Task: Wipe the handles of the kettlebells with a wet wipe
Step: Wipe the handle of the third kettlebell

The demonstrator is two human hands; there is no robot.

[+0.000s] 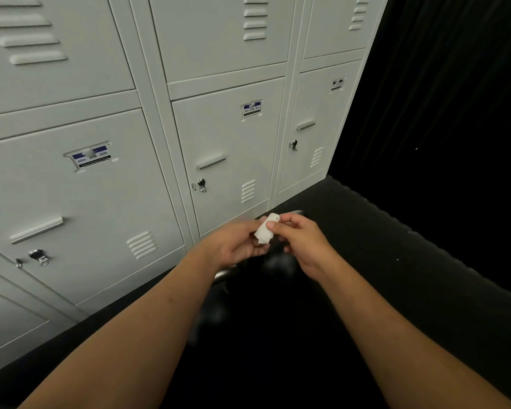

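White wet wipe [265,230] is bunched into a little wad right in the middle of my feed, held up in the air between both hands. Left hand [236,246] has its fingers [247,231] curled round the lower end of the wad, and right hand [303,243] pinches the upper end between thumb and forefinger, so both sets of fingers are clamped on the wipe. Kettlebells [278,264] are directly underneath the hands, down on the black floor [396,276] close to the foot of the lockers [101,202]. Honestly they're just dark rounded blobs against a dark floor, and blurry on top of that, so I can't tell how many there are. One grey curved bit [223,274] pokes out just below the left wrist; looks like a handle, but I can't swear to it. The wipe is held above them, apart from all of it. Lockers are pale grey metal and fill the left and top of the view, doors shut, each with a pull bar, vent slots and a blue-and-white label [252,109] whose text is too small for me to read properly. The middle door has a key [201,184] sitting in its lock. Off to the right is a black wall [455,84] with faint vertical ridges. Both forearms are bare and come in from the bottom edge.
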